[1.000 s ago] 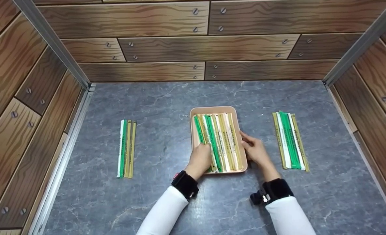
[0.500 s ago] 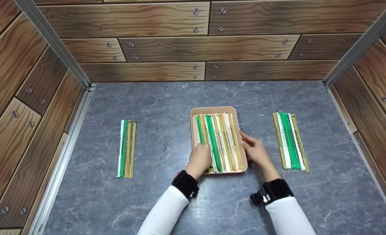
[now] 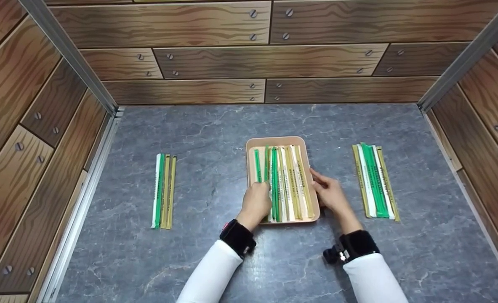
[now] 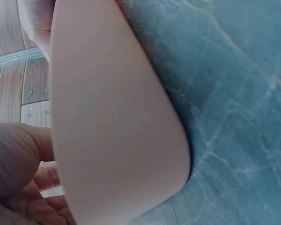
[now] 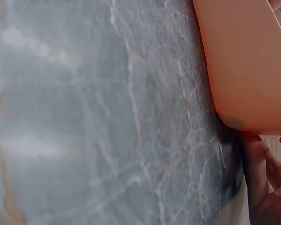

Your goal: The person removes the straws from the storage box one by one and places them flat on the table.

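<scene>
A peach-coloured tray (image 3: 275,142) on the tabletop holds a row of slim wrapped sticks (image 3: 290,181), in green, white and gold with print along them. My left hand (image 3: 257,202) reaches over the tray's left side with its fingers curled down among the sticks; its fingertips are hidden. A green wrapped stick (image 3: 267,162) runs up from between those fingers, and another green one lies just left of it. Outside the right wall, my right hand (image 3: 332,197) rests its extended fingers and thumb against the tray. In the right wrist view its fingers (image 5: 256,164) touch the tray's lower corner.
Several similar sticks lie side by side at the left (image 3: 163,191). Another flat group of sticks (image 3: 375,181) lies at the right. Wood-patterned panels (image 3: 215,90) close off the back and both sides of the grey marbled table (image 3: 206,261).
Under my left hand, the sticks at the tray's left have shifted: a second green one now stands out beside the hand and gold ones there are gone from sight. My right hand keeps its place.
</scene>
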`<state>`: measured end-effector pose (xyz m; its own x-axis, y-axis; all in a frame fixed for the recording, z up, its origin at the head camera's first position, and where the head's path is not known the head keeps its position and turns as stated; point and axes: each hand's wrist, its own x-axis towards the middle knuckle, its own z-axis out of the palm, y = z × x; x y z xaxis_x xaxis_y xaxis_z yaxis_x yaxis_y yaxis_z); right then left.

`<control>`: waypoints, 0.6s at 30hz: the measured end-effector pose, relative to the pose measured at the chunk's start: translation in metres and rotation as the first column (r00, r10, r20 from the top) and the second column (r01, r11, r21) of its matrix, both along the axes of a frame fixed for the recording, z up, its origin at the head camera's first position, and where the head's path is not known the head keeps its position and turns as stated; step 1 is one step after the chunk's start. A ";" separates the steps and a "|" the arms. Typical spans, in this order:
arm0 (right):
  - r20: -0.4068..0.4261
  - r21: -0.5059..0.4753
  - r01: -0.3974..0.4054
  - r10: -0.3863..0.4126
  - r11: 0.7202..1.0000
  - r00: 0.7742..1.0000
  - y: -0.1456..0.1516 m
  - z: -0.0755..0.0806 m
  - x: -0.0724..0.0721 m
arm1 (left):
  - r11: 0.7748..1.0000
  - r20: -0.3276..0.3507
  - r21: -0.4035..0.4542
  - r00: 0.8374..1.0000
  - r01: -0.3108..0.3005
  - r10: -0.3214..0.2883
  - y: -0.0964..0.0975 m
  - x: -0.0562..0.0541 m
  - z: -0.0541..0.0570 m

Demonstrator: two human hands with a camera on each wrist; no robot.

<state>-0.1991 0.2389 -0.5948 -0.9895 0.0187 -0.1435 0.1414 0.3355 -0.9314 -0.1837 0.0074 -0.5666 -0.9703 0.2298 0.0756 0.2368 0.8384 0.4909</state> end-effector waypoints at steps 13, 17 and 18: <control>0.002 0.035 -0.011 0.011 0.999 1.000 0.001 0.001 0.001 | 0.982 0.060 0.180 0.997 -0.058 0.048 -0.011 0.004 0.017; 0.001 0.055 -0.013 0.013 0.998 1.000 0.001 0.000 0.000 | 0.959 0.076 0.274 0.995 -0.080 0.061 -0.025 0.008 0.025; 0.000 0.057 -0.014 0.014 0.998 1.000 0.001 0.000 0.000 | 0.945 0.092 0.314 0.994 -0.088 0.062 -0.030 0.009 0.027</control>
